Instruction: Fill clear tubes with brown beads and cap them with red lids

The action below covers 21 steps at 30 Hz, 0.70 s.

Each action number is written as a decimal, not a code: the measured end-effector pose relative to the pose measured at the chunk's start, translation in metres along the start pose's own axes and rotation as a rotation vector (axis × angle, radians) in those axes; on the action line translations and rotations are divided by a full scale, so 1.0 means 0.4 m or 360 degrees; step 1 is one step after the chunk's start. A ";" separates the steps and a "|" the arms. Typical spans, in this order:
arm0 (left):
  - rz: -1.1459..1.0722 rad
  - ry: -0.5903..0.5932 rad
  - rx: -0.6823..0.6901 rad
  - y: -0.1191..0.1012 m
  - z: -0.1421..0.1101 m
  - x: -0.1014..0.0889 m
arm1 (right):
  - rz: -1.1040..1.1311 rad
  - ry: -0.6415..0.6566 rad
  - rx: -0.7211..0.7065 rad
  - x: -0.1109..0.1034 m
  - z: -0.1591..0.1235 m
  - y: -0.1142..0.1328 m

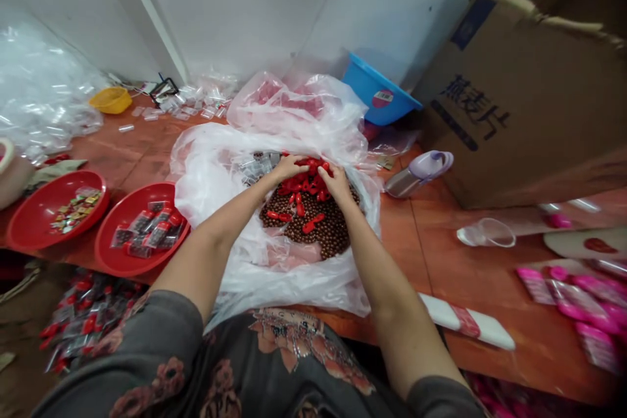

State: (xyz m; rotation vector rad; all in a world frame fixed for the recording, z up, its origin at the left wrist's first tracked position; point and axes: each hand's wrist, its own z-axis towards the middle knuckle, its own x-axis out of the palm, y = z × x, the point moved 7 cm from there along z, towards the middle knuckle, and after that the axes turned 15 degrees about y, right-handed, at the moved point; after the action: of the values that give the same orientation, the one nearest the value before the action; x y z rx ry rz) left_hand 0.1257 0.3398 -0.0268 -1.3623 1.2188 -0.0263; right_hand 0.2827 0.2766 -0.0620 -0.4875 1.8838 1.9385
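While hands (289, 168) rest, red pieces (308, 184) underneath

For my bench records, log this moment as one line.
left hand: on red pieces | right hand: same | below: brown balls | around: clear plastic bag

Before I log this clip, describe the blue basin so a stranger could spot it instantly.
Find the large cardboard box at the table's right. Just left of it, a blue plastic basin leans tilted by the wall, showing a round barcode sticker; nothing else is that bright blue.
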 end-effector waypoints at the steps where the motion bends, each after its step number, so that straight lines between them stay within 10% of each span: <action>1: -0.0026 0.0099 0.0017 0.002 -0.014 -0.012 | -0.0024 0.0033 -0.0025 -0.003 -0.003 0.001; 4: 0.0032 0.0185 -0.0106 0.029 -0.092 -0.065 | -0.0176 0.0156 -0.0101 -0.006 -0.053 0.025; 9: 0.0497 -0.0309 -0.0459 0.128 -0.304 -0.158 | -0.0602 0.0161 -0.0024 0.031 -0.251 0.086; 14: 0.0680 -0.0336 -0.0694 0.231 -0.446 -0.110 | -0.0639 0.1002 -0.0183 0.243 -0.370 0.128; 21: 0.0780 -0.0335 -0.0597 0.189 -0.422 -0.086 | -0.0582 0.0482 -0.0331 0.217 -0.325 0.153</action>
State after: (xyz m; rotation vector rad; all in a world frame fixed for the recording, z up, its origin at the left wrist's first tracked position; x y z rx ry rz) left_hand -0.0467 0.2652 -0.0174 -1.3046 1.3892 0.7039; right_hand 0.1741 0.1489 -0.0577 -1.1587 1.6158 1.8947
